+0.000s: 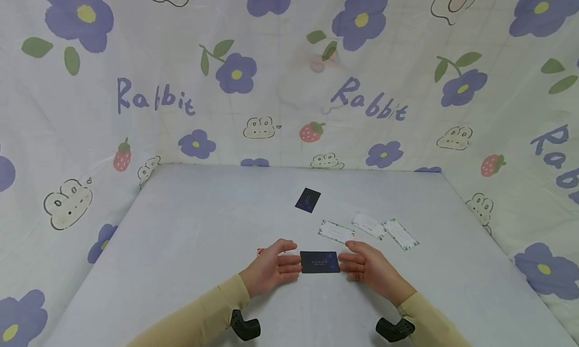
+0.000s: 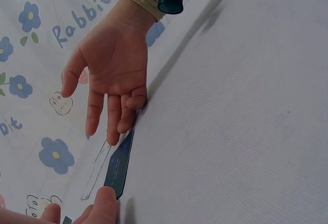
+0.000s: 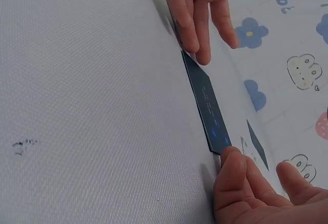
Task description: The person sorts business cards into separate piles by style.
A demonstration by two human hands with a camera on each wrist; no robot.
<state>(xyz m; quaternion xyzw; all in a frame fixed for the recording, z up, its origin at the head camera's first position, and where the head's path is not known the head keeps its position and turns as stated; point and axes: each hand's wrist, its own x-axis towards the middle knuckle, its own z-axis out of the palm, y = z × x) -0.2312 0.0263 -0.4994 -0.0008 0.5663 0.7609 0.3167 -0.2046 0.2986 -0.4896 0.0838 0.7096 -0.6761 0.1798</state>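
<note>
A dark business card (image 1: 319,262) with small pale print and blue specks lies flat on the table, its long side running left to right. My left hand (image 1: 273,269) rests at its left end, thumb raised and fingers pointing toward the card. At the other end my right hand (image 1: 373,271) mirrors it, fingers fairly straight and palm turned inward. In the left wrist view the right hand (image 2: 118,65) stands beyond the card (image 2: 120,162), palm showing. The right wrist view shows fingertips near both ends of the card (image 3: 205,103). Neither hand pinches it.
Farther back on the table (image 1: 181,226) lies another dark card (image 1: 308,200). White leaf-bordered cards, one (image 1: 336,231), a second (image 1: 368,225) and a third (image 1: 401,234), lie behind my right hand. A red-patterned piece (image 1: 260,251) is mostly hidden behind my left hand. Printed cloth walls surround the table.
</note>
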